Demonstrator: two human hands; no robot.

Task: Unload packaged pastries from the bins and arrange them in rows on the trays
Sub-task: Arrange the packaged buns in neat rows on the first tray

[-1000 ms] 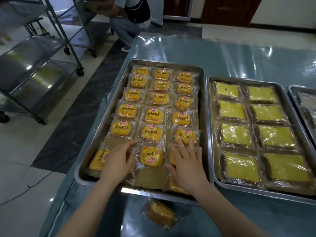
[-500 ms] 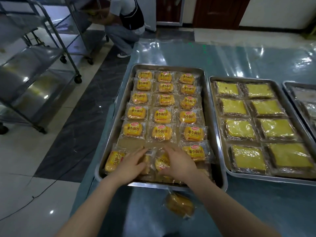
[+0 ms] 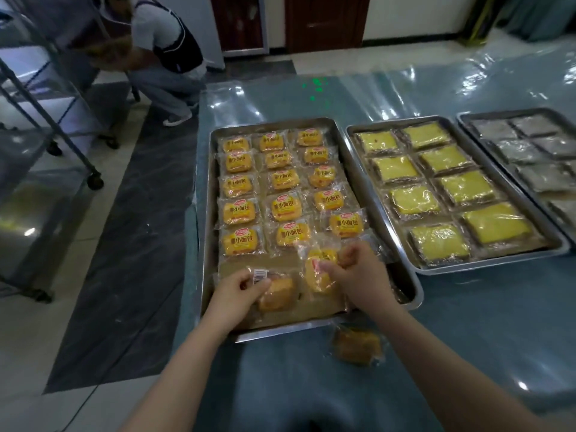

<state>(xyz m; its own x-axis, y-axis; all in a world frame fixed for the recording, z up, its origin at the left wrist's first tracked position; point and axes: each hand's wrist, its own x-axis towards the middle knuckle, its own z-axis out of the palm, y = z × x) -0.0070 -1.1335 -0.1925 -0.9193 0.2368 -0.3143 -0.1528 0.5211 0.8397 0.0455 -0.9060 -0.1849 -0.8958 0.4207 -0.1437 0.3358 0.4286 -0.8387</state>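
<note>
A steel tray (image 3: 207, 244) on the table holds several rows of small yellow packaged breads (image 3: 282, 207). At its near end my left hand (image 3: 237, 291) pinches the wrapper of a bread packet lying back side up (image 3: 276, 293), barcode showing. My right hand (image 3: 361, 275) grips another yellow packet (image 3: 318, 269) and holds it tilted just above the tray's near end. One more packaged bread (image 3: 357, 344) lies on the table in front of the tray.
To the right stands a second tray (image 3: 361, 141) with several yellow flat cakes and a third tray (image 3: 467, 120) with grey packets. A person (image 3: 165, 51) crouches at the far left by wheeled metal racks (image 3: 62, 135). Plastic film covers the blue table (image 3: 467, 322).
Both hands went from lying on packets at the tray's near end to gripping them. The left packet is turned back side up, and the right one is lifted and tilted. The view shifted left.
</note>
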